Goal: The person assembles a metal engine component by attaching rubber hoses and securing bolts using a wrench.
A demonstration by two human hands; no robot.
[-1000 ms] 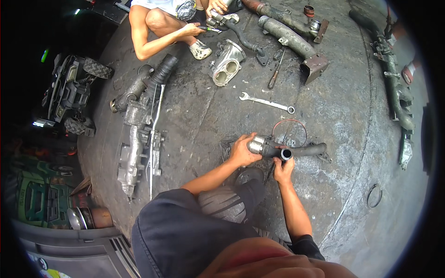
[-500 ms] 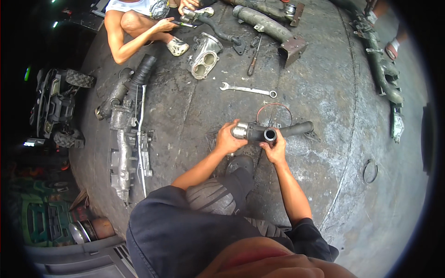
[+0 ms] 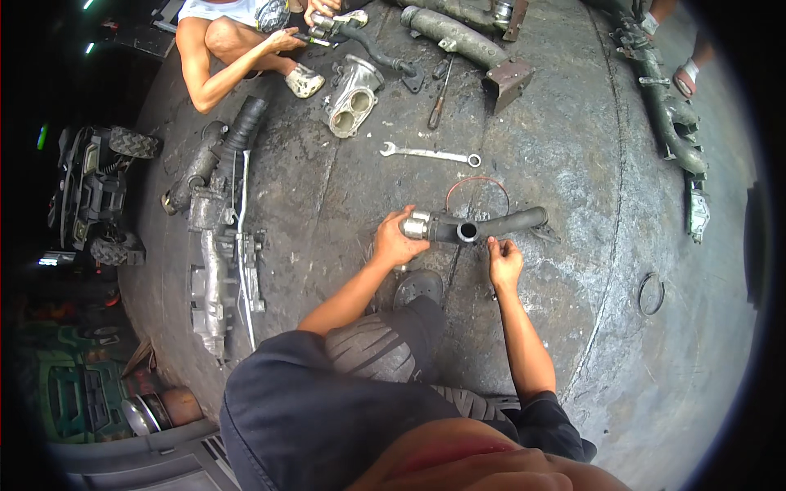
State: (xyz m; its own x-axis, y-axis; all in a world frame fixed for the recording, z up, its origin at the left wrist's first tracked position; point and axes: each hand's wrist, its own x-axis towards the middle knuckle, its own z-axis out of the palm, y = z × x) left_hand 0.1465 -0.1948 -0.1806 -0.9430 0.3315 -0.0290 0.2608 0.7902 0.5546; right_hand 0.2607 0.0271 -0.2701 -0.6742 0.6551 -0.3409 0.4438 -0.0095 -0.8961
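Note:
My left hand (image 3: 395,240) grips the silver end fitting of a dark T-shaped pipe (image 3: 516,221), which lies crosswise with its short branch opening facing up. My right hand (image 3: 505,262) is just below the pipe, right of that opening, with fingers drawn together; what they hold, if anything, is too small to make out. Behind the pipe lie a thin copper-coloured ring (image 3: 477,178) and a combination wrench (image 3: 430,155). Further back are a screwdriver (image 3: 438,102) and a metal housing with two round openings (image 3: 351,106).
A co-worker (image 3: 233,45) squats top left, handling parts. Long metal assemblies lie left (image 3: 213,286) and right (image 3: 671,123). Pipes (image 3: 458,41) lie at the back. A black ring (image 3: 652,294) is at right. A person's sandalled foot (image 3: 686,80) shows beyond. An off-road vehicle (image 3: 106,192) stands left.
The view has shifted, so the pipe sits further up and left in it. My right hand has let go of the branch opening and moved to just right of it, below the pipe.

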